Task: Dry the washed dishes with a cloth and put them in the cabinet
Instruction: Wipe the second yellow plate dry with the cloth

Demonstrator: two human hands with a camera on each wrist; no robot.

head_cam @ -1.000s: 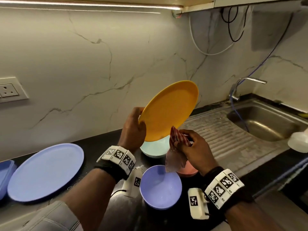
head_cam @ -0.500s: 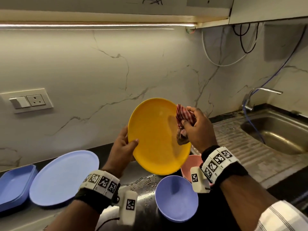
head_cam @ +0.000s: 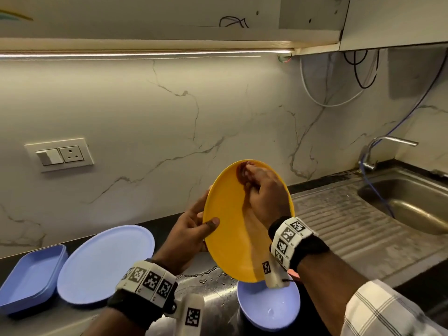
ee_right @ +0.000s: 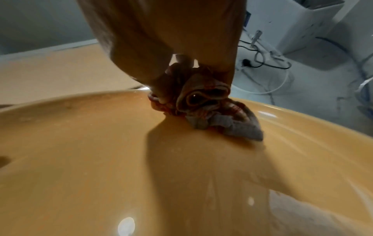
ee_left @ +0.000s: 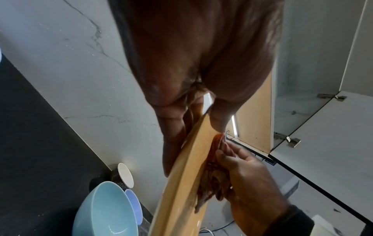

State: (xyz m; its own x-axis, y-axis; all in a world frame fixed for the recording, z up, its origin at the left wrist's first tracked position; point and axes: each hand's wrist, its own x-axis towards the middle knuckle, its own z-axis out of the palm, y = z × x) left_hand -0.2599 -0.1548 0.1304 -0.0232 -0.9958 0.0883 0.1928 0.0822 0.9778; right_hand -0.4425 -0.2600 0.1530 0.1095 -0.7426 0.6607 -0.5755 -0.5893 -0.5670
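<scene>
My left hand (head_cam: 194, 229) grips the left rim of a yellow plate (head_cam: 232, 238), thumb on its face and fingers behind, holding it tilted upright above the counter. My right hand (head_cam: 261, 190) holds a bunched red-checked cloth (ee_right: 203, 102) and presses it against the plate's upper face (ee_right: 101, 159). In the left wrist view the plate (ee_left: 181, 183) shows edge-on with the cloth (ee_left: 212, 175) against its right side. The overhead cabinet (head_cam: 169, 20) runs above the backsplash.
On the dark counter lie a blue plate (head_cam: 104, 265), a blue rectangular dish (head_cam: 29, 280), a purple bowl (head_cam: 269, 306) and a light-blue bowl (ee_left: 102, 212). A steel sink (head_cam: 407, 204) with drainboard and tap (head_cam: 388, 146) lies to the right. A wall socket (head_cam: 60, 155) sits at left.
The plate turned its face toward me and rose. My right hand brought the cloth from below the plate onto its face, then up to the upper part.
</scene>
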